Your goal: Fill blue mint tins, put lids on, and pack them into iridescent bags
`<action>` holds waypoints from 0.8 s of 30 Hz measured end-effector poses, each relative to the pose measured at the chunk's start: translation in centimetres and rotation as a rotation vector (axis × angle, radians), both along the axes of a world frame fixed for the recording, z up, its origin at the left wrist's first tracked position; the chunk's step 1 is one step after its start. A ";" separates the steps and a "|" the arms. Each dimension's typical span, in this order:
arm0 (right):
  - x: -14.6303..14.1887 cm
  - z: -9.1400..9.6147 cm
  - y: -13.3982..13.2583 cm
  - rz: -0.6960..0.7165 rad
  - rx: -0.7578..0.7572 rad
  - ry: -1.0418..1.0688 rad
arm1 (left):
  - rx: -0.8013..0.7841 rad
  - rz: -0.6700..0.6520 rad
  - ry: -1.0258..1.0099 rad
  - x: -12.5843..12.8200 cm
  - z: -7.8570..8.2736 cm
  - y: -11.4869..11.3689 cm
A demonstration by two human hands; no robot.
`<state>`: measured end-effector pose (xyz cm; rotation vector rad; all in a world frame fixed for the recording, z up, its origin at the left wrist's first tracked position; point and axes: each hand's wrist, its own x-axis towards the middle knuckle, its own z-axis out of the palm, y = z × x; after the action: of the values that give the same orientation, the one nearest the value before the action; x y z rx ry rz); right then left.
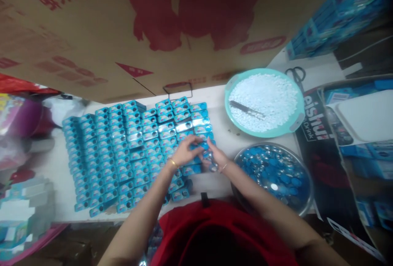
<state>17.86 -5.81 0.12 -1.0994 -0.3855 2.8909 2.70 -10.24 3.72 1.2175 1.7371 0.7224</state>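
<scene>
Boxes (140,163) in rows | left hand (186,151), right hand (217,155) | close together

Red top (239,221), small black tab (204,199) at its edge; forearms (149,206) bare; gold-toned bracelet (174,163) left, thin pale band (223,168) right (blurry).

A packing workshop, it seems: rows of blue tins (117,135), a turquoise basin (263,134) of white pellets (272,98), a large printed carton (172,59)
</scene>
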 end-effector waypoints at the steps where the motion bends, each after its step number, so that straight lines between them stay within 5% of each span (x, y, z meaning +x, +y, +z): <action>1: -0.2 -0.2 0.1 0.002 -0.009 -0.021 | 0.015 0.021 -0.061 0.4 -0.1 -0.3; 4: -0.6 -0.5 0.5 -0.094 -0.042 -0.025 | -0.023 0.189 -0.087 -0.1 -0.8 0.4; 8: -0.8 -0.7 1.2 -0.262 -0.155 0.057 | -0.165 0.342 0.302 -3.3 -2.0 3.8; 12: -0.6 -0.3 1.4 -0.318 -0.199 0.034 | -0.423 0.149 0.631 -5.3 -2.4 7.1; 17: -1.1 0.2 1.5 -0.359 -0.265 0.097 | -0.681 -0.038 0.713 -6.1 -3.0 9.1; 24: -1.8 0.0 2.0 -0.417 -0.146 0.070 | -0.692 -0.069 0.808 -5.9 -3.0 8.9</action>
<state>16.04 -3.81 0.08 -0.9541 0.0567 2.6045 -3.22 -1.36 0.77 1.1072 2.2781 -0.4913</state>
